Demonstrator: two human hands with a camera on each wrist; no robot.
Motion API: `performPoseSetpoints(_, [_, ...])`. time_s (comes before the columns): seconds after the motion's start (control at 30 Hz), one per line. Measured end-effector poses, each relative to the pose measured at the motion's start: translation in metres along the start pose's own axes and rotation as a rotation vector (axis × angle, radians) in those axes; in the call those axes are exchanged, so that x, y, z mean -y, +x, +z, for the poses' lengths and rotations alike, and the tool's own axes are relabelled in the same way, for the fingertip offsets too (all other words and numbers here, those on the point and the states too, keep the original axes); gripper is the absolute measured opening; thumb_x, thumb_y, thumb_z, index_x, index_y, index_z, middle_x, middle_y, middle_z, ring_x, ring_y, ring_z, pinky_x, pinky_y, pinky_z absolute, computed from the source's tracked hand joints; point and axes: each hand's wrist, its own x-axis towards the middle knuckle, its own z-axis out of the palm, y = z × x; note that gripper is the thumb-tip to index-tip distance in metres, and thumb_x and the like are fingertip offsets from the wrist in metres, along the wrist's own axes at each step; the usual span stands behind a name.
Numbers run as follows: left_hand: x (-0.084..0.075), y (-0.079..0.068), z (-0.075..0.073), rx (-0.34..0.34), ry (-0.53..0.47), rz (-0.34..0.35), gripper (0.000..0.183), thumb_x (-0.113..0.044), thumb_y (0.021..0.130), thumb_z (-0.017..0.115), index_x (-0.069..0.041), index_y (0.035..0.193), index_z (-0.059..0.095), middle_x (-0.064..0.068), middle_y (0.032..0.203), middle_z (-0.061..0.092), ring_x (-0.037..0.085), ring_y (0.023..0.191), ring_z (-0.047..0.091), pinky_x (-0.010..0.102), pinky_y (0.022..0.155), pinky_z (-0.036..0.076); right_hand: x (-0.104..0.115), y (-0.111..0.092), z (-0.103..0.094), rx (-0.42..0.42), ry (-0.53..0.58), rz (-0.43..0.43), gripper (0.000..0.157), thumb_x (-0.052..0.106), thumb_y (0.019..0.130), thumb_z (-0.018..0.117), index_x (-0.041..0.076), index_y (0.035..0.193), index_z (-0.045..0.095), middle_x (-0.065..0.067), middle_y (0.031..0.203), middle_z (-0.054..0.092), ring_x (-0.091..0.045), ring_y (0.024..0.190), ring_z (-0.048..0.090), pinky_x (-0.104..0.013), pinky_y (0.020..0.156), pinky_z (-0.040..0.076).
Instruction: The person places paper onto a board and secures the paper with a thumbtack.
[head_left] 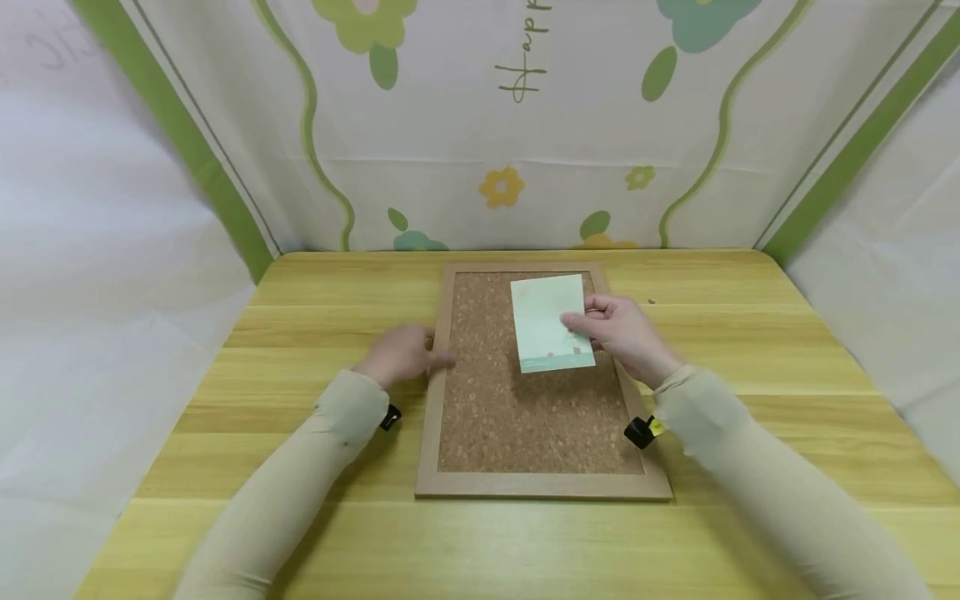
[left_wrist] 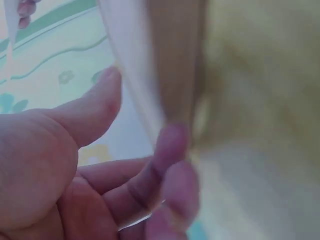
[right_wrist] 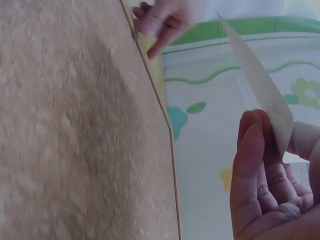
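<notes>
The right hand (head_left: 626, 333) pinches a pale green card (head_left: 547, 323) by one side, up above the cork board (head_left: 487, 408). The card is thin, so a tight squeeze could crease it, and a loose one could let it slip or twist. The left hand (head_left: 399, 354) is at the board's left edge, thumb and fingers apart. Its close view is blurry, so how hard it touches is unclear. A bump there could slide the board across the table (head_left: 750, 350).

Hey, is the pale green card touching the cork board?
Apart: the right wrist view shows the printed backdrop through a clear gap between card and cork board.
</notes>
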Motion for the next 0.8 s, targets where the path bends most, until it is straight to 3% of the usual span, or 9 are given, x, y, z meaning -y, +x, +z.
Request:
performPoseSetpoints(0.1, [-0.012,-0.003,-0.010,-0.060,-0.093,-0.007,0.056,-0.051,0.096,0.061,-0.008,0.132,0.064,0.013,0.124,0.066,0.030,0.098,0.065,0.045,0.080,0.051,0.001,0.001,0.008,-0.015,0.025,-0.006,0.041,0.038,0.089,0.075,0.005,0.082,0.052,0.006,0.061,0.043,-0.011,0.062,0.042,-0.029,0.060,0.042])
performPoseSetpoints(0.17, [-0.021,-0.002,-0.013,-0.067,-0.227,0.020,0.055,-0.054,0.097,0.057,-0.011,0.130,0.065,0.011,0.116,0.069,0.028,0.093,0.066,0.044,0.079,0.052,0.003,0.001,0.014,-0.029,0.035,-0.010,0.043,0.039,0.089,0.075,0.006,0.080,0.049,0.006,0.062,0.043,-0.011,0.063,0.044,-0.030,0.062,0.045])
performPoseSetpoints(0.23, [-0.030,0.000,-0.015,-0.037,-0.368,0.054,0.053,-0.056,0.096,0.056,-0.013,0.127,0.067,0.010,0.108,0.071,0.030,0.090,0.067,0.046,0.078,0.053,0.005,0.002,0.019,-0.037,0.039,-0.014,0.041,0.039,0.090,0.074,0.006,0.082,0.051,0.005,0.063,0.046,-0.012,0.065,0.047,-0.033,0.066,0.048])
performPoseSetpoints(0.37, [-0.042,0.004,-0.011,0.020,-0.552,0.102,0.047,-0.052,0.096,0.059,-0.011,0.115,0.073,0.015,0.106,0.071,0.036,0.093,0.069,0.051,0.082,0.053,0.008,0.003,0.027,-0.030,0.060,-0.030,0.036,0.035,0.092,0.073,0.002,0.091,0.058,0.003,0.066,0.055,-0.013,0.068,0.054,-0.034,0.069,0.052])
performPoseSetpoints(0.53, [-0.050,0.007,-0.005,0.023,-0.695,0.100,0.038,-0.045,0.098,0.061,-0.009,0.101,0.074,0.020,0.103,0.071,0.037,0.089,0.069,0.054,0.083,0.052,0.009,0.003,0.031,-0.026,0.102,-0.036,0.033,0.029,0.094,0.071,-0.001,0.106,0.064,-0.002,0.082,0.072,-0.014,0.075,0.066,-0.033,0.071,0.055])
performPoseSetpoints(0.67, [-0.053,0.009,-0.002,0.013,-0.782,0.095,0.040,-0.043,0.100,0.058,-0.006,0.101,0.073,0.021,0.099,0.071,0.034,0.083,0.069,0.056,0.084,0.052,0.006,0.003,0.031,-0.047,0.097,-0.040,0.031,0.029,0.094,0.072,-0.001,0.100,0.063,0.000,0.073,0.068,-0.013,0.071,0.063,-0.034,0.070,0.054])
performPoseSetpoints(0.8, [-0.054,0.012,0.002,0.017,-0.790,0.112,0.033,-0.037,0.097,0.065,-0.006,0.102,0.074,0.018,0.094,0.071,0.038,0.084,0.068,0.057,0.084,0.051,0.002,0.003,0.032,-0.043,0.087,-0.050,0.031,0.029,0.093,0.072,0.000,0.095,0.062,0.001,0.067,0.064,-0.012,0.068,0.061,-0.033,0.068,0.053])
